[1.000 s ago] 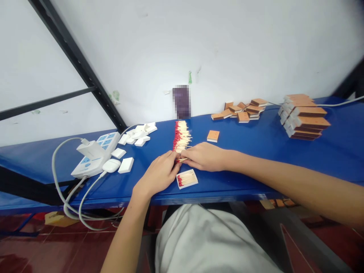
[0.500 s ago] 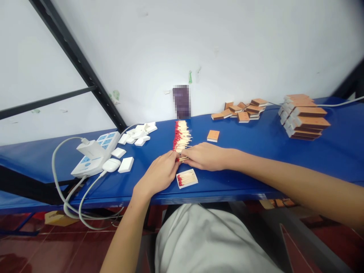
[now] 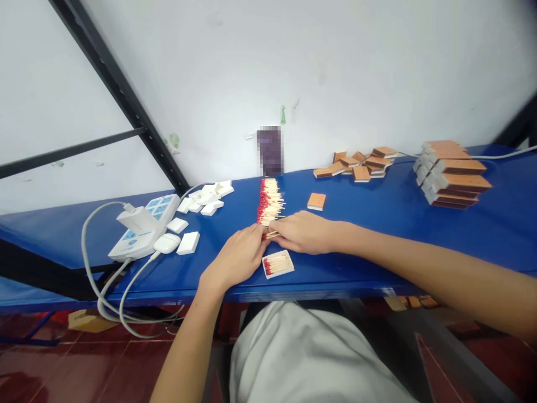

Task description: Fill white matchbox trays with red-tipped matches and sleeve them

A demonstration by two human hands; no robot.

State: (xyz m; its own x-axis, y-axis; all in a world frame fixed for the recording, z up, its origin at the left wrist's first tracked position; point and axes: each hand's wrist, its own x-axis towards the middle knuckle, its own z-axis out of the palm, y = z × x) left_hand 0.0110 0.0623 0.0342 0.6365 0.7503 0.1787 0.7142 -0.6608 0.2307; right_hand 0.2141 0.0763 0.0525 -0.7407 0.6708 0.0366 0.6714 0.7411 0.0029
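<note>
My left hand and my right hand meet at the near end of a long row of red-tipped matches. Both are closed, their fingertips pinching a small bunch of matches from either side, red heads toward the left hand. Just below the fingers lies a white matchbox tray, partly filled with matches whose heads point left. A closed orange matchbox sleeve rests beyond my right hand. My fingers hide the nearest part of the row.
White matchbox trays lie loosely at left, beside a power strip with plugs and cables. Orange matchbox sleeves are heaped at the back right, and a stack of matchboxes stands farther right on the blue table. A pixelated dark object leans against the wall.
The view has shifted slightly, moving everything a little to the right in the picture. Both hands stay closed on the small bunch of matches, almost unmoved.
</note>
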